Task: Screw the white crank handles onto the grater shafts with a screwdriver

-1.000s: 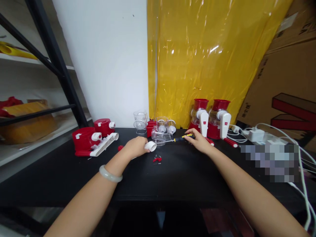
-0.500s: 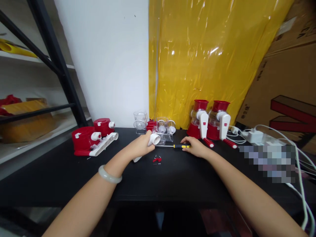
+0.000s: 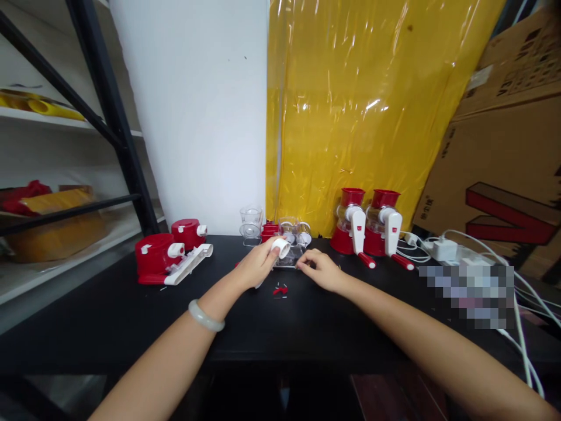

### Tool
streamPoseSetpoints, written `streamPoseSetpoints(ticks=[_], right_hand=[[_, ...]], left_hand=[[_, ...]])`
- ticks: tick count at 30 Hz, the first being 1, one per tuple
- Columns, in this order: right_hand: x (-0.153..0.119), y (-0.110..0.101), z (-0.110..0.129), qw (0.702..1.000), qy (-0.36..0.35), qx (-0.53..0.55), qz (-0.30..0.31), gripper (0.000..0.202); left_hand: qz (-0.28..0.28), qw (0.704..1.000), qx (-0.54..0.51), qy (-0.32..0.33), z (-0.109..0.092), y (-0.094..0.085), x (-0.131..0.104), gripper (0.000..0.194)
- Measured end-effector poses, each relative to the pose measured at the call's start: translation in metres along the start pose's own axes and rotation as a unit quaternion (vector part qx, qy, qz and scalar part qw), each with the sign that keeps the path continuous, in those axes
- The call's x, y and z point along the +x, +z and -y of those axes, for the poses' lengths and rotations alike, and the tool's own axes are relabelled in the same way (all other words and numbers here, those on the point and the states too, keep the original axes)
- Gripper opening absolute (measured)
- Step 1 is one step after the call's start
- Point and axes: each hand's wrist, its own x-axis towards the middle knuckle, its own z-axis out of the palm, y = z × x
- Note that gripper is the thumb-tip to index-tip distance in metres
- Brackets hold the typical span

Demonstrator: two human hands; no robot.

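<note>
My left hand (image 3: 259,262) is wrapped round a white plastic crank arm, whose round, hollow end (image 3: 281,248) sticks out past the thumb and faces right. Just to the right, my right hand (image 3: 319,269) has its thumb and fingertips pinched together; what is between them, if anything, is hidden. A thin metal screwdriver shaft (image 3: 287,267) shows left of these fingertips, and the handle is out of sight behind the hand. Below both hands, small red plastic pieces (image 3: 280,290) and several little screws lie on the black table (image 3: 302,333).
Red bases (image 3: 153,257) with a white crank arm (image 3: 190,266) stand left. Behind my hands are clear hoppers (image 3: 251,222) and grater drums (image 3: 303,233). Two assembled red-and-white rotary graters (image 3: 350,225) stand right, near white cables (image 3: 526,327) and a large carton (image 3: 504,158).
My right hand has shifted left from the screwdriver's black-and-yellow handle, its fingers now pinched near the shaft. My left hand still holds the crank arm. The view has tilted slightly.
</note>
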Motion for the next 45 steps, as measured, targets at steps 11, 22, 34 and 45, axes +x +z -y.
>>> streamPoseSetpoints(ticks=[11, 22, 34, 45], right_hand=[[0.027, 0.066, 0.030, 0.870, 0.177, 0.454, -0.068, 0.026], [0.015, 0.060, 0.037, 0.819, 0.176, 0.541, -0.074, 0.031], [0.016, 0.057, 0.044, 0.811, 0.163, 0.554, -0.090, 0.030], [0.014, 0.040, 0.043, 0.783, 0.146, 0.590, -0.135, 0.037]], left_hand=[[-0.021, 0.988, 0.154, 0.006, -0.005, 0.005, -0.004, 0.046], [-0.003, 0.974, 0.225, -0.011, -0.014, 0.011, -0.002, 0.047], [-0.020, 0.975, 0.218, -0.023, -0.017, 0.005, 0.000, 0.047], [-0.108, 0.982, 0.143, -0.064, 0.003, -0.015, 0.002, 0.050]])
